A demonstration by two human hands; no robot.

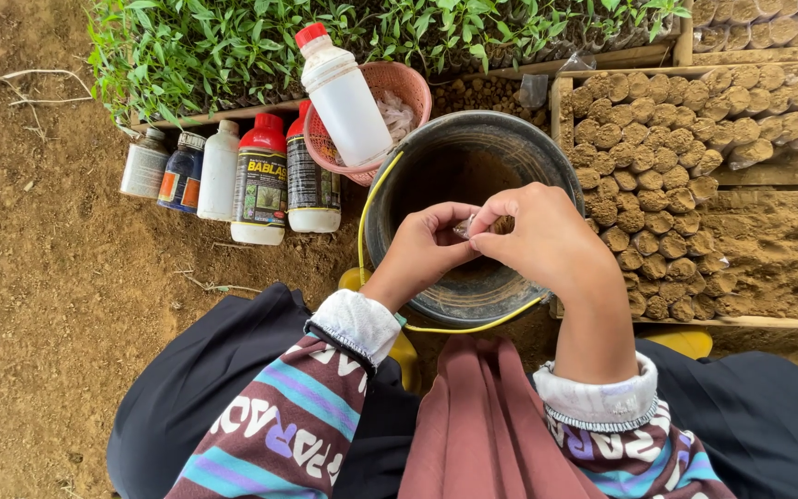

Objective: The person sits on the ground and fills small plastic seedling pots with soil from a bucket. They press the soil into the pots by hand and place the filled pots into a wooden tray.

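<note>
Presently, both hands pinch one small, unclear item over a round dark bucket [510, 157].
Left hand [422, 249] and right hand [542, 236] grip it [466, 225]; bucket's yellow wire handle hangs slack.

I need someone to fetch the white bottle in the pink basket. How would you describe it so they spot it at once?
Start at the black bucket under the hands. Touching its upper left rim sits a pink basket. The white bottle leans out of it, red-capped and unlabelled, unlike the bottles standing on the soil.
</note>
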